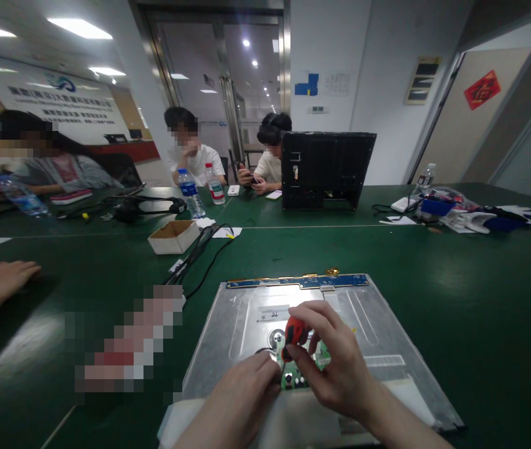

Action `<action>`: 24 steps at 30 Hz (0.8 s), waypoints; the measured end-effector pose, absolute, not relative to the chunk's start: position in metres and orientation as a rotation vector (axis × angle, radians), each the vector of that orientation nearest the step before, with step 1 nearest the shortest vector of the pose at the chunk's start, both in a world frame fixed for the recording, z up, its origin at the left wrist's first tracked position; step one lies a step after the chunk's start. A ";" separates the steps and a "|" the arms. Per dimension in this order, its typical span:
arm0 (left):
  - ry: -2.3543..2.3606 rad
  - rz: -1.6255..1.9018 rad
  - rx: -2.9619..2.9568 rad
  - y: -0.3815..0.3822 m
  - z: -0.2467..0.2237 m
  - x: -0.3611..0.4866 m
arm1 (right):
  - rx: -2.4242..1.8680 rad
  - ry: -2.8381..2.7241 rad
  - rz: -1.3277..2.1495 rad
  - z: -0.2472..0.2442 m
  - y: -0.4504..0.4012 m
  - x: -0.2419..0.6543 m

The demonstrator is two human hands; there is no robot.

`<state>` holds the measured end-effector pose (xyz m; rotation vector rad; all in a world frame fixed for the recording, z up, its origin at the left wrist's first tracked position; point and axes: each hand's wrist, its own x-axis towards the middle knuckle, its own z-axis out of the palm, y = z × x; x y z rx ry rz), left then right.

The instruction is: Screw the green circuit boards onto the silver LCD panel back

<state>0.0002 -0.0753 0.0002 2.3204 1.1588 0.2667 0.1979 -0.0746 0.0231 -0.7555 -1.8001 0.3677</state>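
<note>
Holding a red-and-black screwdriver [295, 332], the right hand [333, 355] has thumb and fingertips drawn in around the handle, shaft slanting down to a green circuit board [297, 380]. The left hand [252, 381] lies low beside the shaft, fingers bunched near the board; from where I stand, cannot tell whether they pinch anything. The board sits on a silvery metal panel [242, 312], which lies flat on the dark green table [434, 274]. Hands cover much of the board, and the screwdriver's tip is hard to make out. A narrow blue circuit strip [270, 282] runs along the panel's far edge, a gold-coloured scrap [333, 272] just beside it. Left of the panel: a long thing too blurred to identify, then black cables [196, 251] passing close by an open white box [176, 241]. Farther left, a co-worker's hands [6, 277] rest on the tabletop. Beyond the box, a blue-capped bottle [191, 194] and a red-capped bottle [215, 186] stand near each other. Across the table, a black monitor casing [326, 168] stands upright, partly blocking a seated person [269, 165]. Off right, well apart from the panel, a jumbled heap [464, 215] spreads near a small bottle [427, 176].
</note>
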 end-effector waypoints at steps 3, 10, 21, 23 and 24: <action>1.121 0.303 2.317 -0.075 -0.001 0.000 | -0.759 -1.824 0.362 0.022 -0.074 0.198; 1.142 0.286 2.327 -0.076 -0.003 -0.001 | -0.757 -1.813 0.329 0.016 -0.069 0.198; 1.142 0.323 2.350 -0.075 -0.005 -0.001 | -0.740 -1.848 0.325 0.020 -0.073 0.196; 1.147 0.329 2.348 -0.076 0.000 0.000 | -0.720 -1.866 0.291 0.021 -0.072 0.196; 1.146 0.340 2.350 -0.076 0.002 0.001 | -0.716 -1.873 0.281 0.022 -0.072 0.197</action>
